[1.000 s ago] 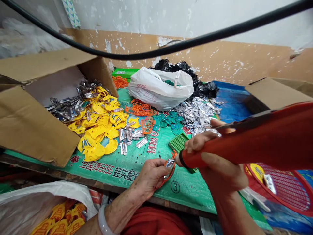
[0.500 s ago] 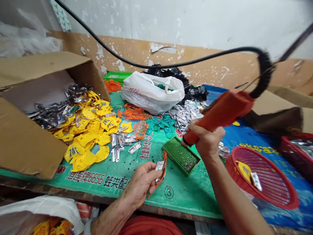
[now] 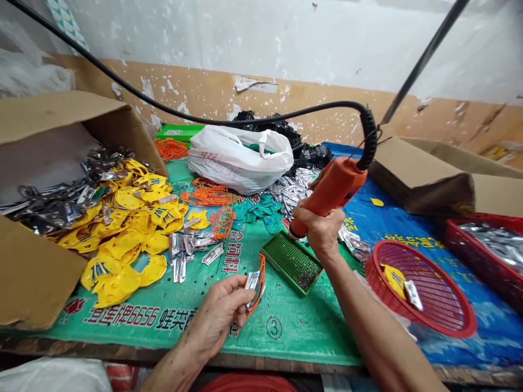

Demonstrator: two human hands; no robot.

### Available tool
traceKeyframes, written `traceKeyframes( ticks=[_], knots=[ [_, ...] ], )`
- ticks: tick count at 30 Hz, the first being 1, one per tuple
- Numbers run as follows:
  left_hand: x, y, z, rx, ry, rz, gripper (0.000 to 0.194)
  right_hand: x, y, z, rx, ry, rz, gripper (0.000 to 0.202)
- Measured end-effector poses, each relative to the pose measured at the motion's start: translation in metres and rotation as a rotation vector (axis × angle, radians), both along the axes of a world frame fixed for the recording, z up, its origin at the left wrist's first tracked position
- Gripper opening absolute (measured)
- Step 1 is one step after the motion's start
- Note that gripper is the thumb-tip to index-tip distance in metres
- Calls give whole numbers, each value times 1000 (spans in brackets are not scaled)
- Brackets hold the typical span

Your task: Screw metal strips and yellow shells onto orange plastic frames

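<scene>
My left hand (image 3: 220, 307) pinches a thin orange plastic frame (image 3: 261, 269) together with a shiny silver piece (image 3: 252, 282), just above the green sheet. In my right hand (image 3: 322, 228) is a corded orange electric screwdriver (image 3: 337, 185), fingers wrapped round its body. Its black-ringed nose points down and left, over the far right edge of a green gridded tray (image 3: 281, 253); I cannot make out the bit. Small dark screws (image 3: 306, 275) gather at the tray's near right end. The tray lies between my two hands.
Yellow plastic parts (image 3: 122, 218) spill from a cardboard box (image 3: 36, 277) at left. Behind stand a white plastic bag (image 3: 241, 160) and orange frames (image 3: 208, 193). A red basket (image 3: 441, 283) sits to the right, holding a yellow part. The screwdriver's black cable (image 3: 171, 111) arches across the back.
The view has turned a little to the right. The screwdriver has swung closer to the tray and stands steeper, no longer blurred. My left hand keeps the same grip.
</scene>
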State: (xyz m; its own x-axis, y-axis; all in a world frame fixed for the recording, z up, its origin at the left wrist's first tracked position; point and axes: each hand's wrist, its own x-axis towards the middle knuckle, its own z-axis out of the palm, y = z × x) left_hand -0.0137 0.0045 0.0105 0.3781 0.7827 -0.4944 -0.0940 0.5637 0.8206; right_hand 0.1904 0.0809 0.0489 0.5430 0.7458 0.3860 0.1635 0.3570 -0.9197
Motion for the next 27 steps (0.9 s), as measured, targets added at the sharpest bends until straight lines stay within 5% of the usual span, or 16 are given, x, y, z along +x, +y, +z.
traceKeyframes(
  ticks=[27],
  knots=[
    [-1,5,0,82,107,-79,22,6,6,-15,4,-34,-30,18]
  ],
)
